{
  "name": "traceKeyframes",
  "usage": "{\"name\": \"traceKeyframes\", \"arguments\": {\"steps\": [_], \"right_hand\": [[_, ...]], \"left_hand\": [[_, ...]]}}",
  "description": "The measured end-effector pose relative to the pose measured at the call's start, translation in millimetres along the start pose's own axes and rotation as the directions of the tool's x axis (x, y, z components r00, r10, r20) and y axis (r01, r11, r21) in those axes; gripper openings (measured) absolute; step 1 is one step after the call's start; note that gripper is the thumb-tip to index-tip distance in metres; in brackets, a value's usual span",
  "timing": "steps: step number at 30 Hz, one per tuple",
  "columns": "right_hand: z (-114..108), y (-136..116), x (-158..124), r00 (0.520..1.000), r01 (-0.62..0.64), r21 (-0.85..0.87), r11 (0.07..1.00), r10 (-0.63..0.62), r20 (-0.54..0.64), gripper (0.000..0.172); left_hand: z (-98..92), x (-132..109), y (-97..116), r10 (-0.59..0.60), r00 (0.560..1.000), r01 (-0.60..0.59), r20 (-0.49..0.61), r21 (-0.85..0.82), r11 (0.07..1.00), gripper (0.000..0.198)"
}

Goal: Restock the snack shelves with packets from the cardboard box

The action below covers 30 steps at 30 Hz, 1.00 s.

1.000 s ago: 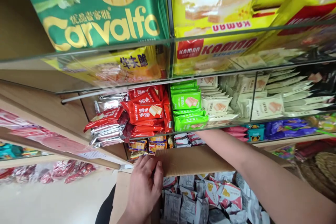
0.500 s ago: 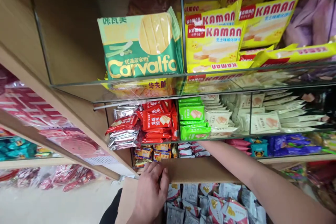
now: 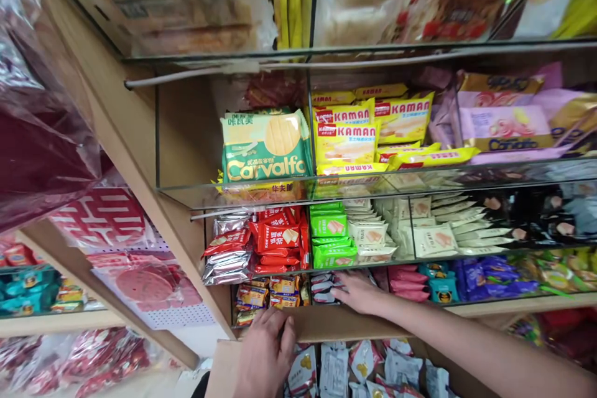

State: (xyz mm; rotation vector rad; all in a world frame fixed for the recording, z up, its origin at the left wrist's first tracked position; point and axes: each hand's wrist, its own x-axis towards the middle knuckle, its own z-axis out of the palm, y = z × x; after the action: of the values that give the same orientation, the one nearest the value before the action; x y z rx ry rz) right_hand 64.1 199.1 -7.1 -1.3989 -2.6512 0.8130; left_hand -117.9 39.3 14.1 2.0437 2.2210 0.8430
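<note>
Right hand (image 3: pixel 357 292), open and flat, rests on small packets (image 3: pixel 325 283) at six o'clock on the lower shelf (image 3: pixel 489 306) — left hand (image 3: pixel 268 348) grips the carton flap (image 3: pixel 336 326); a careless sweep could topple them.

The glass shelf (image 3: pixel 513 169) holds a green cookie bag (image 3: pixel 265 150) and yellow wafer bags (image 3: pixel 346 137). The next shelf down (image 3: pixel 420 257) holds red packs (image 3: pixel 277 239) and green packs (image 3: pixel 329 234). The wooden shelf (image 3: pixel 513 305) holds small packs (image 3: pixel 324 284).
</note>
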Motion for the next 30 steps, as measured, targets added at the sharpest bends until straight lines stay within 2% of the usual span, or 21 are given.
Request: {"name": "traceKeyframes", "arguments": {"steps": [4,7,10,12,13,16,18,20,23,30], "right_hand": [[-12.6,2.8,-45.7,0.995,0.089,0.061,0.994,-0.086,-0.049,0.043],[-19.5,6.7,-72.4,0.979,0.162,0.113,0.98,-0.146,-0.143,0.034],[-22.7,10.9,-88.7,0.971,0.2,0.129,0.971,-0.179,-0.155,0.032],[-23.1,12.2,-94.3,0.969,0.197,0.129,0.972,-0.173,-0.174,0.034],[-22.8,12.3,-95.8,0.966,0.196,0.126,0.972,-0.169,-0.196,0.033],[-20.9,11.3,-97.3,0.959,0.189,0.135,0.973,-0.153,-0.24,0.029],[-19.6,10.4,-97.2,0.957,0.181,0.142,0.973,-0.141,-0.252,0.029],[-18.5,9.8,-97.1,0.954,0.178,0.129,0.976,-0.138,-0.266,0.03],[-17.3,9.7,-97.2,0.948,0.171,0.091,0.981,-0.139,-0.285,0.033],[-14.9,11.7,-97.8,0.939,0.149,0.005,0.989,-0.14,-0.315,0.035]], "left_hand": [[-1.2,-2.5,-0.6,0.052,0.997,-0.053,-0.065,-0.012,0.999,0.019],[-11.0,-2.1,-2.7,0.169,0.967,-0.18,-0.19,-0.039,0.983,0.015],[-38.8,13.0,-0.4,0.327,0.892,-0.325,-0.311,0.059,0.944,0.022],[-63.4,32.9,6.2,0.399,0.852,-0.346,-0.34,0.207,0.915,0.029],[-75.2,44.7,10.9,0.396,0.841,-0.304,-0.369,0.282,0.91,0.03],[-100.2,78.3,26.3,0.29,0.892,-0.116,-0.348,0.443,0.889,0.037],[-107.5,93.9,34.2,0.19,0.935,-0.006,-0.299,0.523,0.852,0.043],[-110.0,103.5,37.9,0.122,0.963,0.035,-0.239,0.564,0.825,0.047],[-111.5,111.7,36.4,0.121,0.978,-0.012,-0.171,0.533,0.846,0.044],[-115.2,125.2,28.3,0.261,0.964,-0.214,-0.057,0.42,0.882,0.035]]}}
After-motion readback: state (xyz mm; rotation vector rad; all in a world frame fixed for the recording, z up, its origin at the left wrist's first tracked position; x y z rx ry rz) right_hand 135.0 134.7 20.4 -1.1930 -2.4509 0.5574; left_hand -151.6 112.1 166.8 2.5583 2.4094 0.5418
